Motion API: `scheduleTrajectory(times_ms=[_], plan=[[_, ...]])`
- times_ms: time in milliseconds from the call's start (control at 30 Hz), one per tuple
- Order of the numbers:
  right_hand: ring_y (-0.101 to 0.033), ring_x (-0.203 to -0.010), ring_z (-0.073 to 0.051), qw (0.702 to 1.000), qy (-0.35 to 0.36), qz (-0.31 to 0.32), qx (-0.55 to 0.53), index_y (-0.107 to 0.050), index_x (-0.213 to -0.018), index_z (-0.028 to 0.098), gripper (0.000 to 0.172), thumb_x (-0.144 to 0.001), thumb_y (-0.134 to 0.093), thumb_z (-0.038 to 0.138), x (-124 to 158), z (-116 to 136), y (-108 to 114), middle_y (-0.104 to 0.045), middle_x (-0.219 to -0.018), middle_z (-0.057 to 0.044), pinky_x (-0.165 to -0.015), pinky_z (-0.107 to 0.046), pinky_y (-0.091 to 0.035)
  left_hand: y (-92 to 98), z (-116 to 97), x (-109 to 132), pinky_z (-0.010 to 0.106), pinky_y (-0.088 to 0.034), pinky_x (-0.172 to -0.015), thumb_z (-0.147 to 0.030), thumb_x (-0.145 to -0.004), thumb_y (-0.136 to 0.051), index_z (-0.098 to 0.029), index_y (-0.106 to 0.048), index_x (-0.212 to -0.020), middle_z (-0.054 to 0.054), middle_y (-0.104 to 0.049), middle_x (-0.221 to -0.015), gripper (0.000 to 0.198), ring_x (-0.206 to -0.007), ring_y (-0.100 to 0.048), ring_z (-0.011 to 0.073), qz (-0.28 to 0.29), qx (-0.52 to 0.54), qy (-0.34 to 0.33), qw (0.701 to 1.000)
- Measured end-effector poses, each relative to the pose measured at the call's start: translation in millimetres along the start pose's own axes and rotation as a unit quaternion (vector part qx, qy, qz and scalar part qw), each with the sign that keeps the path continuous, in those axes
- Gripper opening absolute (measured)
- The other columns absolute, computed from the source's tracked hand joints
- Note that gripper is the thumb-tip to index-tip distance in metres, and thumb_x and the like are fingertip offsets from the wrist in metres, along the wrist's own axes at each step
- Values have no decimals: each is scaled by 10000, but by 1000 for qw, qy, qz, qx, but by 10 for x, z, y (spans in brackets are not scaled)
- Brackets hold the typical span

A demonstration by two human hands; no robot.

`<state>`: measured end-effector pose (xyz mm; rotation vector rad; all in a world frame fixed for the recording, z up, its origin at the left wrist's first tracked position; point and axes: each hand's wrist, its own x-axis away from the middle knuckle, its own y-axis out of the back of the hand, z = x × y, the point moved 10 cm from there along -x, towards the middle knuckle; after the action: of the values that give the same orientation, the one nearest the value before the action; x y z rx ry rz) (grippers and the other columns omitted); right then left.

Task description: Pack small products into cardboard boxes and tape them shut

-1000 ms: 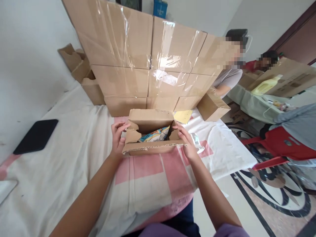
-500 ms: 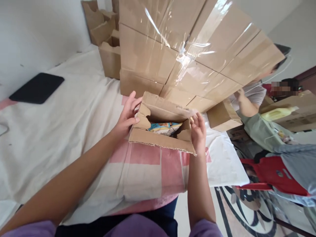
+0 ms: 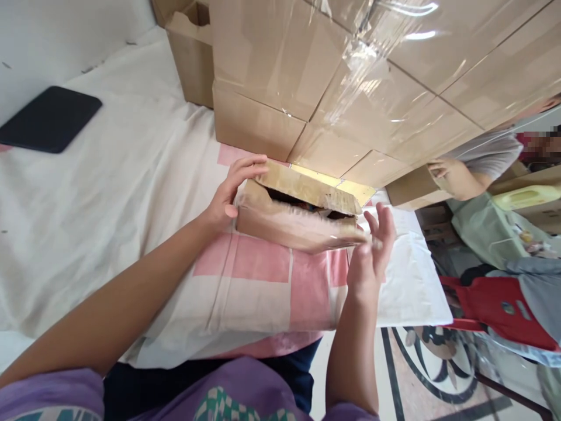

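Observation:
A small cardboard box (image 3: 298, 231) lies before me on the cloth-covered table, its two long flaps folded inward. Between them a dark gap remains, with a little of the contents dimly visible. My left hand (image 3: 232, 190) is at the box's left end, fingers stretched out with the tips on the far flap (image 3: 307, 186) and the thumb apart near the side. At the right end, my right hand (image 3: 371, 251) has its fingers spread and slightly blurred, close to the corner of the near flap; whether it touches is unclear.
Stacked cartons (image 3: 272, 64) wrapped in clear film rise right behind the box. An open carton (image 3: 190, 58) stands at their left, a black flat pad (image 3: 52, 120) farther left. To the right, another person's hand (image 3: 442, 169) is at a carton; a red chair (image 3: 504, 310) stands below.
The box's long flaps have folded inward, covering most of the colourful packet inside. My right hand has moved off the flap edge, fingers spreading. The view has shifted closer to the stack.

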<state>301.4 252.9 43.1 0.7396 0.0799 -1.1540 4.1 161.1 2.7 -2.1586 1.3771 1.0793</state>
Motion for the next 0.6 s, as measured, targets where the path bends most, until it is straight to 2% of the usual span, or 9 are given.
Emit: scheduleTrajectory(times_ms=[67,133,233,300,367,467,533,600], plan=[[-353,-1556,-392,998,-57,1,-24,-185,-1656,440,774,-967,-523,541,-61,-132,-68,-239,-1737,-41,-1175,-622,-418,27,-27,-11,602,-315,-1276,-959,-834,-356,-352,-625,-1445,73,-557,-1543,903,-1476,-463,368,-11,-2,6,1000],[-415,-1523,-362,992,-104,0,-72,-196,-1658,425,796,-946,-548,457,-112,-295,-160,-323,-1700,-54,-1165,-580,-450,33,-29,-28,601,-358,-1255,-885,-861,-490,-347,-641,-1412,63,-568,-1538,785,-1473,-475,361,-9,-10,41,999],[-483,-1480,-338,982,-142,-15,-126,-266,-1649,368,816,-885,-554,366,-148,-482,-269,-457,-1614,-76,-1147,-535,-482,23,-116,-60,604,-431,-1197,-737,-912,-584,-317,-750,-1124,45,-587,-1503,499,-1416,-527,337,-4,-32,63,998],[-504,-1463,-335,979,-147,-27,-138,-329,-1623,342,818,-840,-567,324,-155,-519,-306,-499,-1579,-83,-1135,-516,-493,10,-201,-79,614,-454,-1166,-741,-907,-579,-305,-751,-904,38,-614,-1440,469,-1375,-549,335,-6,-54,53,997],[-519,-1450,-325,978,-138,-50,-149,-391,-1584,317,780,-829,-588,314,-155,-480,-287,-527,-1550,-95,-1133,-497,-495,-5,-236,-87,620,-459,-1156,-789,-872,-584,-308,-733,-837,43,-627,-1381,505,-1377,-538,343,-7,-74,46,996],[-583,-1384,-310,977,-116,-109,-145,-470,-1511,280,626,-903,-563,395,-90,-387,-83,-564,-1493,-123,-1099,-494,-512,25,-244,-93,619,-444,-1170,-824,-839,-594,-299,-730,-881,55,-616,-1353,544,-1379,-525,342,-14,-98,23,995],[-628,-1322,-309,973,-107,-182,-95,-551,-1416,265,517,-928,-538,436,38,-375,230,-603,-1426,-126,-1040,-488,-541,102,-264,-94,643,-413,-1188,-875,-778,-614,-289,-724,-914,60,-615,-1334,611,-1344,-534,344,-30,-126,3,992],[-659,-1255,-302,955,-112,-273,-26,-644,-1258,246,402,-910,-554,425,248,-440,647,-669,-1303,-111,-986,-460,-557,164,-267,-95,678,-397,-1190,-930,-666,-668,-290,-709,-911,66,-637,-1283,687,-1334,-524,368,-41,-156,28,987]])
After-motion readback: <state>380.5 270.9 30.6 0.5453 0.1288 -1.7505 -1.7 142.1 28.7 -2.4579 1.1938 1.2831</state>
